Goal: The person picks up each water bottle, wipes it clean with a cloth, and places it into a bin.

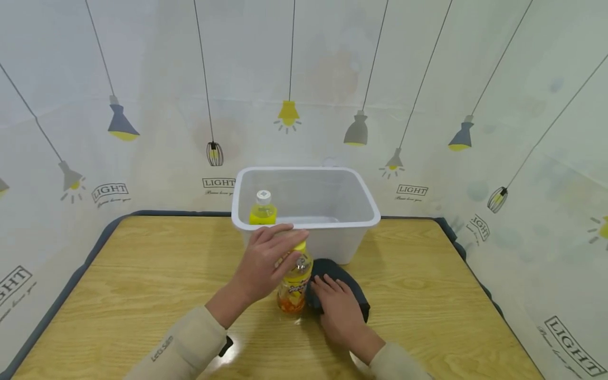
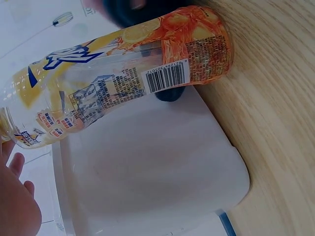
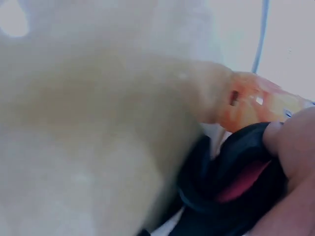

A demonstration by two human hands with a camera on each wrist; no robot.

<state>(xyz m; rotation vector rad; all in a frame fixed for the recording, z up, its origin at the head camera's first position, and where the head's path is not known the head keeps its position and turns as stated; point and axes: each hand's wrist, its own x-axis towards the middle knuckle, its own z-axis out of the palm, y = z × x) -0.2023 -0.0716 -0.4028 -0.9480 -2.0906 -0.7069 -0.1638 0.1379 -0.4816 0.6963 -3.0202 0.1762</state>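
A clear bottle with a yellow and orange label stands on the table. My left hand grips it at the yellow cap and neck, fingers reaching over the top. The left wrist view shows the bottle's barcode side. Just right of it lies a dark, soft, rounded item, perhaps a cap. My right hand holds it from above, the thumb mostly hidden. In the right wrist view the dark item looks folded, with a pinkish patch inside; part of that view is blurred.
A white plastic bin stands behind both things, close to the bottle. Inside its left end is a bottle with a white cap and yellow contents. The wooden table ends at a dark edging against a lamp-patterned cloth.
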